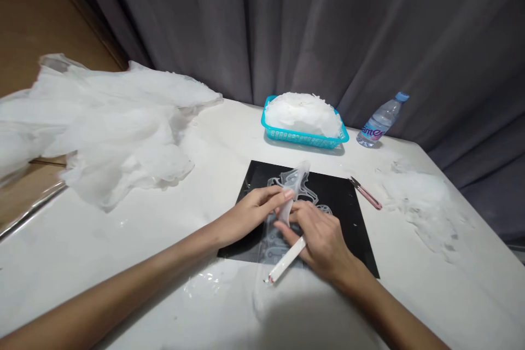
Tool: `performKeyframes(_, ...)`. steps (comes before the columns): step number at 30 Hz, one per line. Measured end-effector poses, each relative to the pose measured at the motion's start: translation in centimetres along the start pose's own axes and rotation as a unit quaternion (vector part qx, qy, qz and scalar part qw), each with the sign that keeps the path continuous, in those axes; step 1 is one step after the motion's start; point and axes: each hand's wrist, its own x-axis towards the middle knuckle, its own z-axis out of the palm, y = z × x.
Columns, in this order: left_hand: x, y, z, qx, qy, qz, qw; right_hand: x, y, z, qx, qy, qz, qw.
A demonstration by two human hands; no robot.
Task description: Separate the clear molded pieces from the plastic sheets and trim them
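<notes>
Over a black mat (337,197), both hands are at a thin translucent sheet (298,175) with curvy shapes cut in it. My left hand (258,208) pinches a folded, upright part of the sheet between thumb and fingers. Close beside it, my right hand (322,232) is closed around a slim white stick-shaped tool (288,260), and its fingertips also touch the sheet. The tool's near end points down and toward me; its other end is hidden in the hand. More of the clear patterned sheet lies flat beneath the hands, reaching past the mat's front edge.
A blue basket (303,138) heaped with white scraps stands behind the mat, with a water bottle (379,123) to its right. Pink-handled snips (366,193) lie by the mat's right edge. Translucent sheets pile up (118,126) at left; scraps (426,197) lie at right. A grey curtain (287,27) hangs behind.
</notes>
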Motion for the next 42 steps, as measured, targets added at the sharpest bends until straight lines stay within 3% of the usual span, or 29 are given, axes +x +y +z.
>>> performKeyframes(4, -0.1, 0.2, -0.6, -0.010, -0.024, -0.001, 1.000, 0.0, 0.8, -1.0, -0.003, -0.103, -0.006, 0.995)
performKeyframes(7, -0.3, 0.4, -0.9, -0.002, -0.048, -0.002, 0.999, -0.1, 1.4, -1.7, 0.021, -0.144, -0.013, 0.989)
performKeyframes(13, -0.4, -0.1, -0.7, 0.026, -0.070, 0.009, 0.997, 0.4, 2.4, -2.0, 0.109, -0.042, 0.107, 0.987)
performKeyframes(19, -0.8, 0.1, -0.4, 0.145, -0.062, 0.033, 0.987, 1.0, 3.1, -1.3, 0.167, -0.115, 0.184, 0.962)
performKeyframes(24, -1.0, 0.3, -0.2, 0.233, -0.062, 0.068, 0.968, 1.5, 3.5, -1.7, 0.252, -0.112, 0.245, 0.930)
performKeyframes(27, -1.0, -0.5, 0.1, 0.341, -0.028, 0.172, 0.924, 1.7, 3.9, -2.0, 0.296, -0.126, 0.267, 0.909)
performKeyframes(29, -1.1, -1.2, 0.5, 0.437, 0.002, 0.264, 0.860, 1.6, 4.1, -1.8, 0.289, -0.145, 0.268, 0.907)
performKeyframes(31, -1.4, -1.7, 1.1, 0.503, 0.013, 0.332, 0.798, 1.5, 4.3, -1.2, 0.208, -0.124, 0.258, 0.935)
performKeyframes(33, -1.9, -1.7, 1.7, 0.513, 0.008, 0.368, 0.775, 1.3, 4.6, -0.4, 0.075, -0.078, 0.233, 0.966)
performKeyframes(34, -2.1, -1.5, 2.0, 0.494, 0.004, 0.374, 0.785, 1.2, 4.7, -0.1, 0.020, -0.062, 0.219, 0.974)
performKeyframes(36, -2.4, -1.0, 2.2, 0.412, -0.009, 0.336, 0.847, 1.3, 5.0, 0.2, -0.034, -0.054, 0.197, 0.978)
performKeyframes(39, -2.1, -0.1, 1.7, 0.240, -0.036, 0.162, 0.957, 1.4, 5.3, -0.3, -0.031, -0.034, 0.199, 0.979)
performKeyframes(42, -1.3, 0.3, 0.7, 0.100, -0.038, 0.051, 0.993, 1.2, 5.5, -1.6, 0.010, 0.005, 0.219, 0.976)
